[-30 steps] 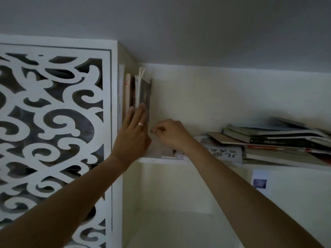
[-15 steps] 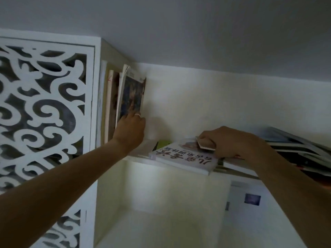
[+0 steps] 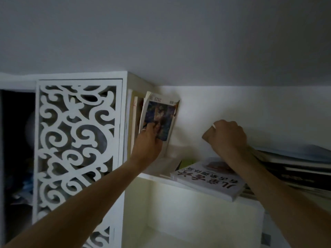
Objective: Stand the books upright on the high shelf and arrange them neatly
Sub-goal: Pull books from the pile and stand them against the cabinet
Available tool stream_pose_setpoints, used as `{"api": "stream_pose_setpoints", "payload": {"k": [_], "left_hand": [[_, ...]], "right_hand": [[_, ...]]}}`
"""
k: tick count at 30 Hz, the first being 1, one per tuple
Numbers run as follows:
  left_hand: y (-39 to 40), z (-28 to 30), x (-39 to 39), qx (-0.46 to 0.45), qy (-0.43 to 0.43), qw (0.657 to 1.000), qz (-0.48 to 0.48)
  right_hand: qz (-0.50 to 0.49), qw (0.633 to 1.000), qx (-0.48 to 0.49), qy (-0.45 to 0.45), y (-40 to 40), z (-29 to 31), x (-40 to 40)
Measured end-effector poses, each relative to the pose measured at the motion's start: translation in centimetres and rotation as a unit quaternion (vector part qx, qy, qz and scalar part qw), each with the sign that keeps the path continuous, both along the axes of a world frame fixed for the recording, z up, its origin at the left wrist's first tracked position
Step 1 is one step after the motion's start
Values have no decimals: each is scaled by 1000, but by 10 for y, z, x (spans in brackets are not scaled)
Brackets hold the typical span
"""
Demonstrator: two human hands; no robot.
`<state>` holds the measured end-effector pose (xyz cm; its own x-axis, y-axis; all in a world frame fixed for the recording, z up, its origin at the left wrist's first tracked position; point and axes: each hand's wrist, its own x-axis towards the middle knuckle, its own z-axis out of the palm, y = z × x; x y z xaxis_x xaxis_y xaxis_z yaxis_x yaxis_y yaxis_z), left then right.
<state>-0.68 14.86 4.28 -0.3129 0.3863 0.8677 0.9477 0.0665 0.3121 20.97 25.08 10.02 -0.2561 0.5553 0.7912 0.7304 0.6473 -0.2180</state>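
Several thin books stand upright at the left end of the high shelf, against the cabinet side. The outermost is a magazine with a dark picture cover, leaning slightly right. My left hand presses its fingers on that cover. A white book with red characters lies flat, overhanging the shelf's front edge. Further right is a flat pile of books. My right hand is raised over the pile's left end, fingers curled on what looks like a thin book's edge, mostly hidden behind the wrist.
A white fretwork cabinet door stands left of the shelf, with a dark opening beyond it. The ceiling is close above the shelf. Below the shelf is a pale open compartment.
My right hand left the upright books, reached to the flat pile and has lifted upward there. My left hand stayed pressed on the magazine. The view shifted right.
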Motion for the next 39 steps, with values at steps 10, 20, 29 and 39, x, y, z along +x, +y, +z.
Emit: {"api": "stream_pose_setpoints", "payload": {"k": [10,20,29,39], "left_hand": [[-14,8,-25,-325,368,806,332],[-30,23,-42,-283,472,807,216],[-33,-26,-35,-34,293,955,-2],[-32,-40,-4,-4,366,927,-86]], "right_hand": [[158,949,-3,274,-25,37,-84],[251,909,-17,333,-38,30,-131],[347,900,-247,90,-43,22,-146],[314,870,-295,-238,-11,-1,-121]]}}
